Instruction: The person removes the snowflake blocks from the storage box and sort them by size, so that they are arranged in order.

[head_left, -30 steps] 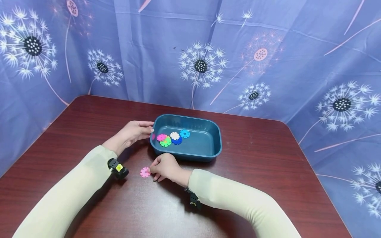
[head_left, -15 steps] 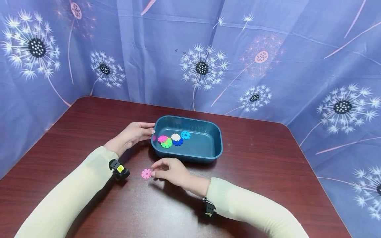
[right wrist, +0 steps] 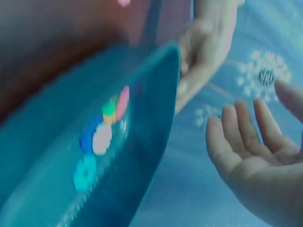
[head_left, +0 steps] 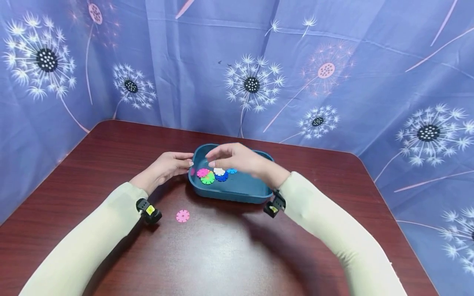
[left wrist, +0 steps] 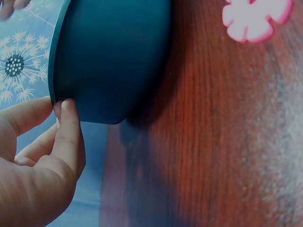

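Note:
A teal plastic basin [head_left: 229,191] stands on the table, with notched plastic snowflake discs inside: pink [head_left: 202,172], green [head_left: 207,178], white [head_left: 219,171], dark blue [head_left: 221,176] and light blue [head_left: 232,170]. My left hand [head_left: 170,166] pinches the basin's left end at the rim, as the left wrist view shows up close. Over the basin hovers my right hand [head_left: 240,158], fingers loosely bent and holding nothing; it hides part of the basin's far side. A light pink snowflake disc [head_left: 182,216] lies flat on the table in front of the basin.
The dark red wooden table [head_left: 333,205] reaches back to a blue dandelion-print curtain [head_left: 192,74], which also hangs along both sides. Each wrist carries a black strapped camera, such as the left one [head_left: 149,210].
My right hand has let go of the light pink disc, leaving it on the table, and has moved up and back over the basin. The left hand has stayed at the rim.

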`<state>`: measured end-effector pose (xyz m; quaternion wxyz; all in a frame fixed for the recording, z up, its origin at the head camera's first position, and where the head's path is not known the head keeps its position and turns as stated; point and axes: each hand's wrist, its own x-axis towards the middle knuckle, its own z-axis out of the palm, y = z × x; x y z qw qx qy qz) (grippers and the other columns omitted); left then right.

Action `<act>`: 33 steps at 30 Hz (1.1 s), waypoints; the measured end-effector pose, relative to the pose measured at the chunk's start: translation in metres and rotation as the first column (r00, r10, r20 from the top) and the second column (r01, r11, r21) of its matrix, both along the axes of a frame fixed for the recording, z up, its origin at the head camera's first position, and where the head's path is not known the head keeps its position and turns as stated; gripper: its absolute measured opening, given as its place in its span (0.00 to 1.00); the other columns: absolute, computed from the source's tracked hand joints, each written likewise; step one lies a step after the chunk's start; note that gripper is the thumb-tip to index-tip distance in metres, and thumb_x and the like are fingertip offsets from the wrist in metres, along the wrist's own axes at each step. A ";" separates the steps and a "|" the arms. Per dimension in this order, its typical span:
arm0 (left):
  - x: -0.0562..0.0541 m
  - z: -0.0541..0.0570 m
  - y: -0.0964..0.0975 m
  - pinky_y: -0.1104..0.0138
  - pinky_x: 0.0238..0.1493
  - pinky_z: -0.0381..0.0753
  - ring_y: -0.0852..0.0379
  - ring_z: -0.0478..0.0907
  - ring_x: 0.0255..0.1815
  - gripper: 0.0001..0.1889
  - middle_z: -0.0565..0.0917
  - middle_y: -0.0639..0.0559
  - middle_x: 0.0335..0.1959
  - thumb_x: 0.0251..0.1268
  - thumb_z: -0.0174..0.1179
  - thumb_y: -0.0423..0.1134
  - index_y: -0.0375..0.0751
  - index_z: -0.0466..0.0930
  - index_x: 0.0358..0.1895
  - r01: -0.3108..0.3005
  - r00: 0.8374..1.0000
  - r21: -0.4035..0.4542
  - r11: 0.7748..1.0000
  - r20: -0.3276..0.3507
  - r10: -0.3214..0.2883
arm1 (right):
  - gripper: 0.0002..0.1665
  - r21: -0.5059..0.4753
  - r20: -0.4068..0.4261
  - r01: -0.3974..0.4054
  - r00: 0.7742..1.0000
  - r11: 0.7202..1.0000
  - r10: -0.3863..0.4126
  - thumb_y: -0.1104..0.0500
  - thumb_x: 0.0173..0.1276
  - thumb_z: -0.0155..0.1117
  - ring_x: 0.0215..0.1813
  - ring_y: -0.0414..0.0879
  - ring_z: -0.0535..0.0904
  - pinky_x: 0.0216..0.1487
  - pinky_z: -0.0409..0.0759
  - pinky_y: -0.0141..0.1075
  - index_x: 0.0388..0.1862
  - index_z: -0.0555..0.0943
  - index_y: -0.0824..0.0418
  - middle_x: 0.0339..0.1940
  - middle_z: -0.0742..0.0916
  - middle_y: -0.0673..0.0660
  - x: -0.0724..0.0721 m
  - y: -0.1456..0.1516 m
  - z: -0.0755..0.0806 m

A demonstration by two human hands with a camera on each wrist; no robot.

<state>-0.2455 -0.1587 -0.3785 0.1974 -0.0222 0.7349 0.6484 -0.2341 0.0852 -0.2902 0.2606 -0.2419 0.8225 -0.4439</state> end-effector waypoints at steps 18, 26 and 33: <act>-0.001 -0.001 0.000 0.59 0.71 0.76 0.66 0.83 0.47 0.29 0.71 0.29 0.73 0.76 0.56 0.33 0.32 0.64 0.77 -0.010 1.000 -0.010 1.000 0.010 0.010 | 0.27 0.246 -0.042 -0.180 0.980 0.952 0.196 0.62 0.74 0.63 0.70 0.56 0.79 0.74 0.78 0.45 0.69 0.75 0.69 0.70 0.80 0.67 -0.080 0.005 -0.017; -0.003 -0.002 0.001 0.66 0.64 0.82 0.69 0.83 0.45 0.28 0.71 0.28 0.73 0.76 0.55 0.32 0.31 0.64 0.77 -0.009 1.000 -0.001 1.000 0.011 0.009 | 0.29 0.314 -0.018 -0.200 0.976 0.928 0.216 0.61 0.72 0.66 0.71 0.55 0.78 0.74 0.78 0.44 0.70 0.76 0.65 0.70 0.82 0.63 -0.094 0.004 -0.041; -0.002 -0.001 0.000 0.63 0.67 0.80 0.68 0.83 0.45 0.28 0.71 0.29 0.73 0.76 0.56 0.32 0.32 0.64 0.77 -0.018 1.000 0.000 1.000 0.020 0.018 | 0.28 0.366 -0.025 -0.210 0.972 0.907 0.235 0.63 0.72 0.65 0.71 0.56 0.78 0.73 0.79 0.44 0.70 0.76 0.65 0.71 0.81 0.63 -0.096 0.002 -0.055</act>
